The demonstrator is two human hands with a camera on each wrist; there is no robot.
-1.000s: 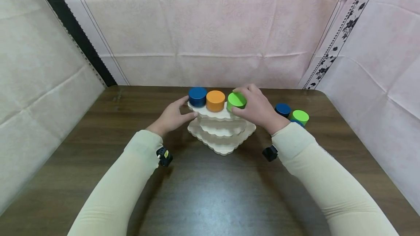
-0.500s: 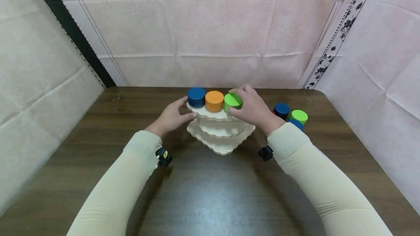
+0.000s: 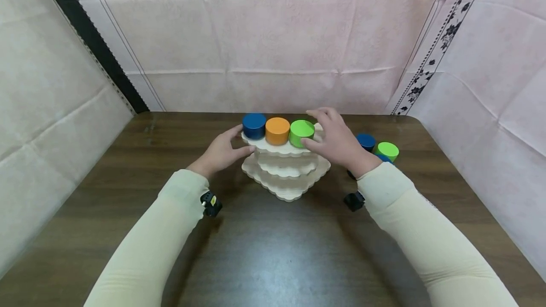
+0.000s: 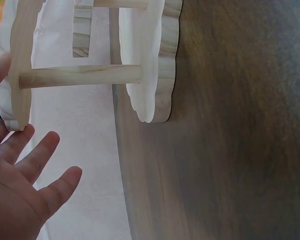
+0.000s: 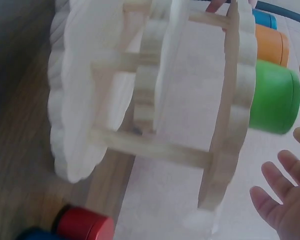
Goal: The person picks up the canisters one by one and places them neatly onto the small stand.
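My right hand hovers just beside the green block, thumb and fingers spread apart and clamped on nothing; the right wrist view shows a gap between the fingertips and the block's face. The green block sits upright on the stand's top board, the last of a row at its back: blue block, then orange block, then green.

What matters most, I judge, is how green lies from my right fingers: directly to their left, with the right hand clearly the nearer. It is squat and round, so I see no long axis to line up with; the row itself runs left to right. A bare corner of the top board shows beyond green, partly behind my right fingers.

My left hand lightly holds the top board's left corner, thumb at the front edge, fingers at the side, the little finger sticking out free. The stand stands upright on the surface, its tiers spaced by posts.

Past my right wrist lie a dark blue block and a second green block; the right wrist view also shows a red block on the surface.
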